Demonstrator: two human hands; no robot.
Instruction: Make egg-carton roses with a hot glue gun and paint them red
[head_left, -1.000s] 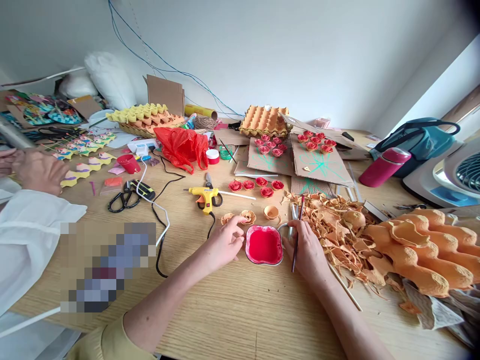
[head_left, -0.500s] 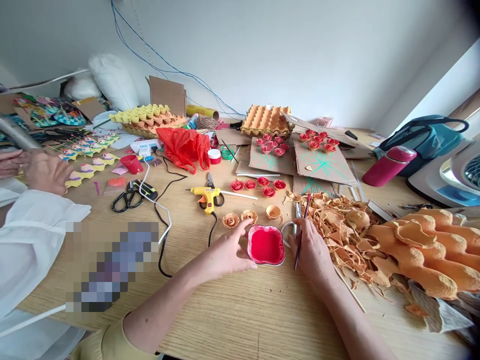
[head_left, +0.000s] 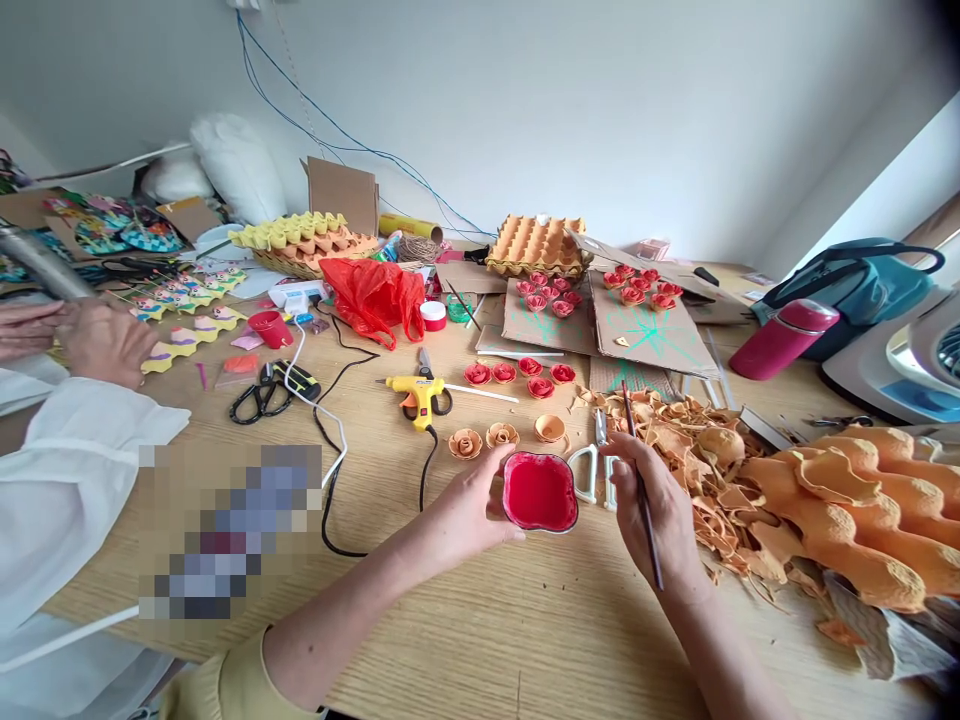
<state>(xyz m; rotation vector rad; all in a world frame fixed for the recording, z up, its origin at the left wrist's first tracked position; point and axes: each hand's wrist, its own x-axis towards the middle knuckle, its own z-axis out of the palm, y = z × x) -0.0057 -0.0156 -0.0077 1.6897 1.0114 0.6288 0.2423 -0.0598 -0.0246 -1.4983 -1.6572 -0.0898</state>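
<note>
My left hand (head_left: 476, 510) is closed around the left side of a small cup of red paint (head_left: 540, 492), tilted so its inside shows. In my right hand (head_left: 656, 510) is a thin dark paintbrush (head_left: 641, 490), its tip pointing away from me. White-handled scissors (head_left: 585, 475) lie on the table between cup and right hand. Just beyond the cup are two unpainted orange carton roses, one a rose (head_left: 502, 436), and a plain carton cup (head_left: 550, 428). Several red-painted roses (head_left: 535, 387) sit farther back.
A yellow glue gun (head_left: 420, 396) with its cord lies left of the roses. Orange carton scraps (head_left: 675, 440) and an egg tray (head_left: 840, 500) fill the right. Cardboard sheets (head_left: 652, 340) bear more red roses. At far left, a co-worker's hands (head_left: 105, 335) work near yellow carton strips.
My right hand has moved right and toward me with the paintbrush, uncovering more of the scissors. The view has shifted slightly; my left hand still holds the cup.
</note>
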